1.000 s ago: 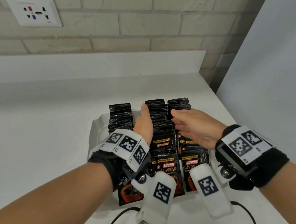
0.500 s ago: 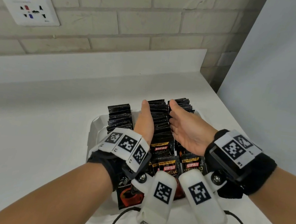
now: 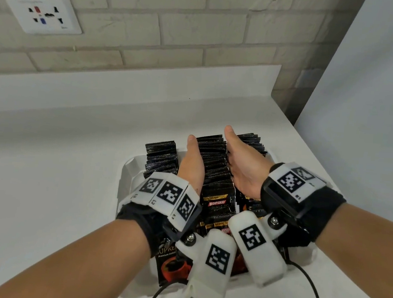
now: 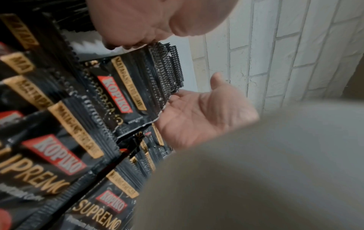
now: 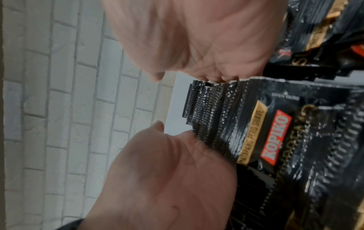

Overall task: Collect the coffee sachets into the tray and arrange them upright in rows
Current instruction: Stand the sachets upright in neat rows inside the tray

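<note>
A pale brick wall (image 3: pixel 179 25) fills the 12 o'clock side of the head view, with a white socket plate (image 3: pixel 43 12) at about 10 o'clock. Below it runs the white worktop (image 3: pixel 43 169), which carries a white tray (image 3: pixel 127 173) toward 6 o'clock. The tray holds three rows of black coffee sachets (image 3: pixel 214 165) standing on edge, running from 6 toward 12 o'clock; nearer sachets at the 6 o'clock end lean back with their printed faces showing. The left hand (image 3: pixel 192 163) stands edge-down between the left and middle rows, its fingers flat against the middle row's 9 o'clock side. The right hand (image 3: pixel 242 168) stands likewise at that row's 3 o'clock side, palm facing in, thumb up. Both hands are flat and straight-fingered, pressing the middle row between them rather than curling round it. Each wrist wears a black strap with white marker blocks (image 3: pixel 166 194), and a black cable (image 3: pixel 307 282) trails across the worktop at 5 o'clock.
</note>
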Demonstrator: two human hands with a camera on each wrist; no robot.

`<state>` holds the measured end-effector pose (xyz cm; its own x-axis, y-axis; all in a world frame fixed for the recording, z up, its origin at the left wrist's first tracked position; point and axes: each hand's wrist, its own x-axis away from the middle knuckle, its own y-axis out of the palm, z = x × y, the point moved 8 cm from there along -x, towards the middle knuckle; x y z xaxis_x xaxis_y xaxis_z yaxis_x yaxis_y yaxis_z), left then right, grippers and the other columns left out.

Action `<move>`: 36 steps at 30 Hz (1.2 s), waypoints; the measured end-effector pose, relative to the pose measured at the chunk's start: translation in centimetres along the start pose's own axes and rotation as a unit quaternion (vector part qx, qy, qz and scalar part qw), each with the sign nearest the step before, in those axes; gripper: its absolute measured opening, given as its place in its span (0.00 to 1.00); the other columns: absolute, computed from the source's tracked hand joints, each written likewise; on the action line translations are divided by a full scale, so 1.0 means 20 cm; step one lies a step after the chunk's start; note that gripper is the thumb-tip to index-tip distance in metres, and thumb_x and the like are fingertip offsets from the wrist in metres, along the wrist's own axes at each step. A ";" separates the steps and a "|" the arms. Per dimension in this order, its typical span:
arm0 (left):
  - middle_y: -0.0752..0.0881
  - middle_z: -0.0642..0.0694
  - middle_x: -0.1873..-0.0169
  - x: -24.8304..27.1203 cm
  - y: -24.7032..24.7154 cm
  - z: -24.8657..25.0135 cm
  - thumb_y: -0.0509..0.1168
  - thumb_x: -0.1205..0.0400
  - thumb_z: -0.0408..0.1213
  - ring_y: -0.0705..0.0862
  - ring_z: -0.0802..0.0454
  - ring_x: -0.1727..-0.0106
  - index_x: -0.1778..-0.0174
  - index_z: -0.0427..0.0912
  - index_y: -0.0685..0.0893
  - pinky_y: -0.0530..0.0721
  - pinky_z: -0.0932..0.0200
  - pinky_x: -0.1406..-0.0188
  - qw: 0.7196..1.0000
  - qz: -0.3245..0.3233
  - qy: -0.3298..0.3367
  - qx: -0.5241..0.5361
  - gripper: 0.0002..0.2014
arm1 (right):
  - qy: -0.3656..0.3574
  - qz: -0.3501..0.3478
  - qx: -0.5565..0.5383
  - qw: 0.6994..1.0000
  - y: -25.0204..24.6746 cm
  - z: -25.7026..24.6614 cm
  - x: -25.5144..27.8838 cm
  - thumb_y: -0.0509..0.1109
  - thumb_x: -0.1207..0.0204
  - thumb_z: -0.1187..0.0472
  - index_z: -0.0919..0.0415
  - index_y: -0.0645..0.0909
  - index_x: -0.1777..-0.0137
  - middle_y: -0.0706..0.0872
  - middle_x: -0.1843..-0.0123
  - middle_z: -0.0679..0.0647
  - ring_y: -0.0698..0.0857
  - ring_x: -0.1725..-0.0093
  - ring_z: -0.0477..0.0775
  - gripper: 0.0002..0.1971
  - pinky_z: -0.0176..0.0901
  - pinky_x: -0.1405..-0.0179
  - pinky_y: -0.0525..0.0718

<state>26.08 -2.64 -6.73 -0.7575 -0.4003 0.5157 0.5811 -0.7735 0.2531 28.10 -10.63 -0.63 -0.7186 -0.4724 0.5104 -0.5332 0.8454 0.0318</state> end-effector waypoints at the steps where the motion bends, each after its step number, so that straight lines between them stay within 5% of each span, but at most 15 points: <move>1: 0.83 0.40 0.37 0.00 -0.01 0.00 0.53 0.27 0.69 0.81 0.43 0.37 0.34 0.40 0.78 0.75 0.43 0.31 1.000 0.008 -0.002 0.001 0.39 | 0.005 0.002 0.000 1.000 0.01 -0.01 0.01 0.49 0.21 0.34 0.57 0.53 0.18 0.61 0.19 0.57 0.63 0.21 0.54 0.37 0.52 0.22 0.62; 3: 0.76 0.40 0.29 0.00 -0.02 0.00 0.55 0.39 0.74 0.77 0.43 0.30 0.25 0.43 0.70 0.71 0.42 0.28 1.000 0.019 -0.001 0.002 0.51 | 0.013 0.003 0.003 1.000 0.00 0.00 0.01 0.47 0.19 0.38 0.57 0.50 0.18 0.59 0.18 0.56 0.61 0.21 0.52 0.34 0.42 0.27 0.64; 5: 0.74 0.41 0.27 -0.03 -0.03 -0.01 0.55 0.49 0.76 0.75 0.44 0.28 0.23 0.47 0.68 0.69 0.42 0.27 1.000 0.016 0.005 0.000 0.58 | 0.020 -0.014 0.019 1.000 0.00 0.01 0.01 0.45 0.17 0.40 0.58 0.51 0.19 0.66 0.23 0.51 0.66 0.25 0.49 0.32 0.33 0.44 0.69; 7: 0.74 0.41 0.26 -0.04 -0.04 -0.01 0.54 0.51 0.76 0.74 0.44 0.28 0.23 0.48 0.68 0.69 0.42 0.27 1.000 0.016 0.017 -0.009 0.59 | 0.019 -0.026 0.025 0.999 0.02 0.00 0.03 0.45 0.17 0.41 0.58 0.54 0.19 0.71 0.35 0.44 0.71 0.33 0.44 0.31 0.28 0.57 0.72; 10: 0.74 0.41 0.27 -0.03 -0.04 0.01 0.54 0.50 0.76 0.75 0.44 0.28 0.23 0.47 0.69 0.69 0.42 0.27 1.000 0.013 0.018 -0.013 0.59 | 0.018 -0.022 0.017 0.999 0.02 -0.01 0.03 0.45 0.18 0.40 0.58 0.53 0.19 0.68 0.29 0.46 0.69 0.29 0.45 0.32 0.32 0.49 0.71; 13: 0.74 0.41 0.27 -0.01 -0.04 0.01 0.54 0.49 0.76 0.74 0.44 0.28 0.23 0.47 0.68 0.69 0.42 0.27 1.000 0.010 0.016 -0.011 0.58 | 0.026 -0.028 0.019 0.999 0.04 0.00 0.03 0.43 0.17 0.41 0.60 0.57 0.20 0.66 0.45 0.38 0.73 0.44 0.39 0.31 0.31 0.64 0.72; 15: 0.73 0.42 0.26 -0.02 -0.04 0.01 0.54 0.50 0.76 0.74 0.45 0.27 0.23 0.48 0.68 0.68 0.42 0.26 1.000 0.006 0.020 -0.012 0.59 | 0.026 -0.031 0.017 0.999 0.04 0.00 0.03 0.43 0.17 0.40 0.59 0.54 0.19 0.71 0.38 0.44 0.68 0.28 0.47 0.32 0.26 0.54 0.72; 17: 0.72 0.43 0.25 -0.05 -0.04 0.00 0.54 0.50 0.76 0.73 0.45 0.26 0.23 0.50 0.67 0.67 0.42 0.26 0.999 0.012 0.029 -0.010 0.58 | 0.015 -0.022 0.009 1.000 0.04 0.00 0.02 0.44 0.18 0.39 0.57 0.49 0.18 0.59 0.20 0.54 0.55 0.19 0.49 0.34 0.36 0.30 0.62; 22: 0.72 0.43 0.25 -0.05 -0.05 -0.01 0.53 0.50 0.77 0.72 0.45 0.26 0.23 0.50 0.67 0.67 0.41 0.26 0.999 0.011 0.036 -0.011 0.58 | 0.010 -0.030 -0.010 0.999 0.05 0.00 0.02 0.44 0.19 0.37 0.56 0.45 0.18 0.49 0.16 0.53 0.50 0.18 0.49 0.35 0.44 0.24 0.54; 24: 0.73 0.42 0.26 -0.04 -0.04 0.00 0.53 0.50 0.77 0.74 0.44 0.27 0.23 0.49 0.69 0.67 0.41 0.26 0.999 0.010 0.030 -0.012 0.58 | 0.009 -0.033 -0.004 0.999 0.04 0.00 0.02 0.44 0.19 0.38 0.57 0.49 0.18 0.60 0.20 0.53 0.62 0.22 0.49 0.35 0.38 0.32 0.67; 27: 0.77 0.39 0.30 -0.01 -0.04 0.01 0.54 0.50 0.76 0.77 0.41 0.31 0.25 0.45 0.71 0.71 0.40 0.29 1.000 0.013 0.014 -0.012 0.58 | 0.007 -0.042 0.007 0.999 0.02 -0.01 0.05 0.44 0.18 0.40 0.60 0.60 0.22 0.77 0.41 0.48 0.81 0.45 0.47 0.32 0.31 0.63 0.83; 29: 0.78 0.38 0.31 0.02 -0.03 0.03 0.55 0.47 0.75 0.79 0.40 0.33 0.26 0.43 0.72 0.73 0.39 0.30 1.000 0.014 0.004 -0.022 0.56 | 0.005 -0.051 0.005 0.999 0.01 0.00 0.09 0.44 0.18 0.40 0.60 0.64 0.26 0.79 0.44 0.48 0.81 0.41 0.51 0.30 0.31 0.64 0.83; 31: 0.81 0.38 0.35 0.09 -0.03 0.06 0.52 0.36 0.72 0.82 0.41 0.37 0.28 0.41 0.74 0.76 0.40 0.33 0.999 0.010 0.005 -0.040 0.47 | 0.008 -0.064 0.001 0.998 0.00 0.02 0.11 0.43 0.18 0.39 0.56 0.67 0.31 0.80 0.47 0.45 0.84 0.51 0.40 0.27 0.27 0.64 0.80; 33: 0.87 0.39 0.45 0.12 -0.05 0.08 0.49 0.24 0.67 0.86 0.43 0.46 0.34 0.39 0.80 0.80 0.43 0.38 0.998 0.009 0.015 -0.053 0.38 | 0.012 -0.071 -0.007 0.997 0.00 0.05 0.14 0.43 0.18 0.40 0.50 0.75 0.47 0.81 0.57 0.39 0.81 0.64 0.31 0.22 0.26 0.72 0.81; 36: 0.89 0.39 0.50 0.14 -0.04 0.06 0.48 0.16 0.60 0.88 0.43 0.49 0.42 0.40 0.84 0.82 0.43 0.40 0.998 -0.014 0.012 -0.053 0.29 | 0.011 -0.088 -0.020 0.996 0.00 0.09 0.15 0.44 0.18 0.39 0.47 0.76 0.57 0.86 0.64 0.39 0.84 0.67 0.32 0.21 0.27 0.70 0.83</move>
<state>23.84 -2.62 -4.50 -0.7808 -0.3879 0.4898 0.5253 -0.8320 0.1785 25.06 -12.47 -0.70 -0.6054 -0.6094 0.5119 -0.6321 0.7590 0.1560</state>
